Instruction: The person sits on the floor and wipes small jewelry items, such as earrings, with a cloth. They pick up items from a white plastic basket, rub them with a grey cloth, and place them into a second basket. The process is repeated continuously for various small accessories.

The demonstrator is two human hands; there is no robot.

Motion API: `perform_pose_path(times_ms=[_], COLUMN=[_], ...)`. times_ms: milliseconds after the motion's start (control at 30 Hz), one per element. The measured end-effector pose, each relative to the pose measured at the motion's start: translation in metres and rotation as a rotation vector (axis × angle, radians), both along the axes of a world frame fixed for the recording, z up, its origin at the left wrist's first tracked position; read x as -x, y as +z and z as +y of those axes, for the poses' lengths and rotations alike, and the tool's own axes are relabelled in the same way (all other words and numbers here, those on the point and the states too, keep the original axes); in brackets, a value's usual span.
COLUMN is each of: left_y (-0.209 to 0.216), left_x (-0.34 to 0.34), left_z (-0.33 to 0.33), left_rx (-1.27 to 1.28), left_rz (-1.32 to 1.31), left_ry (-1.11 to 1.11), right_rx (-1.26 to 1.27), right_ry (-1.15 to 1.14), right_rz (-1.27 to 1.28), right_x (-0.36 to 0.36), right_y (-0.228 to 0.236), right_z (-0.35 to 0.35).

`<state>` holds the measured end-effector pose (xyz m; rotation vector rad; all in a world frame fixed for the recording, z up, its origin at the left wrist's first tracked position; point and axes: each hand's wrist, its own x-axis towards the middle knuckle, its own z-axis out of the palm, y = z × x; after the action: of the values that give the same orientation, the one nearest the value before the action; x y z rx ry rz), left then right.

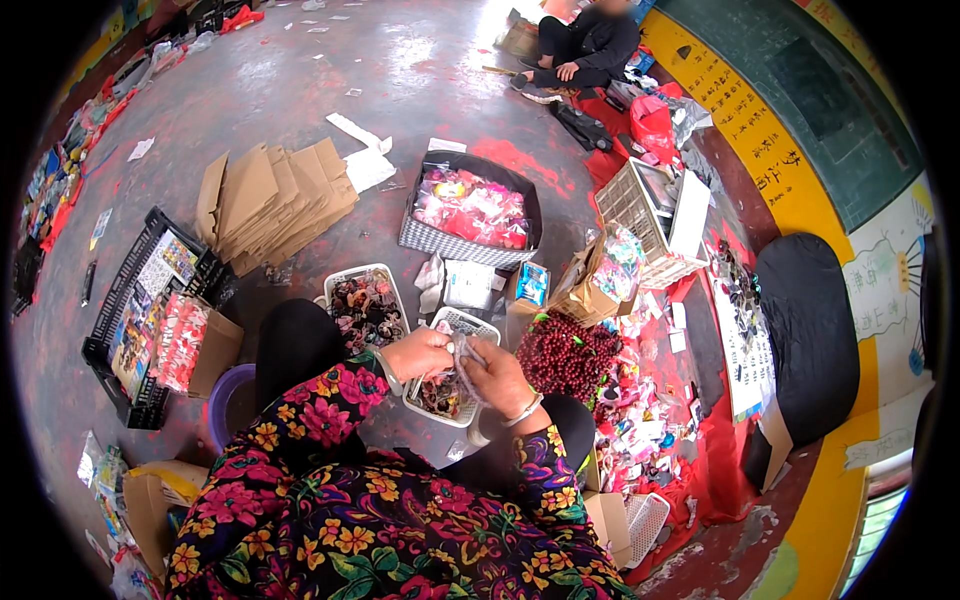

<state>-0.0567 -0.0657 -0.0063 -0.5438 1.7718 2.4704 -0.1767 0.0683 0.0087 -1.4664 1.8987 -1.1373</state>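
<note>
1. Clear plastic bag (464, 362): lies between both hands, above a small white basket (440, 417).
2. Left hand (417, 354): pinches the bag's left side.
3. Right hand (498, 376): grasps its right side.
4. Dark red beads (568, 356): form a heap rightward.
5. Flattened cardboard (283, 195): stands farther left.

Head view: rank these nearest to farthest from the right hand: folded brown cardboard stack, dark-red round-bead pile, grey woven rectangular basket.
From the right hand:
1. Dark-red round-bead pile: just to its right.
2. Grey woven rectangular basket: ahead, slightly left.
3. Folded brown cardboard stack: ahead, far left.
</note>
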Motion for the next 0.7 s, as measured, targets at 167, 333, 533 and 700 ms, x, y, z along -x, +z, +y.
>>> perform_pose_path(times_ms=[167, 333, 533, 700], left_y=[-0.011, -0.006, 0.002, 0.002], left_x=[0.0, 0.001, 0.001, 0.0], left_z=[0.0, 0.003, 0.006, 0.005], left_rx=[-0.252, -0.301, -0.238, -0.162], left_rz=[0.071, 0.103, 0.184, 0.122], left_ry=[-0.027, -0.009, -0.15, -0.066], right_rx=[0.037, 0.102, 0.104, 0.293], right_ry=[-0.179, -0.278, -0.345, -0.306], right_rz=[0.281, 0.305, -0.086, -0.036], right_x=[-0.016, -0.016, -0.004, 0.003], right_y=[0.01, 0.011, -0.014, -0.028], right_z=[-0.001, -0.003, -0.003, -0.007])
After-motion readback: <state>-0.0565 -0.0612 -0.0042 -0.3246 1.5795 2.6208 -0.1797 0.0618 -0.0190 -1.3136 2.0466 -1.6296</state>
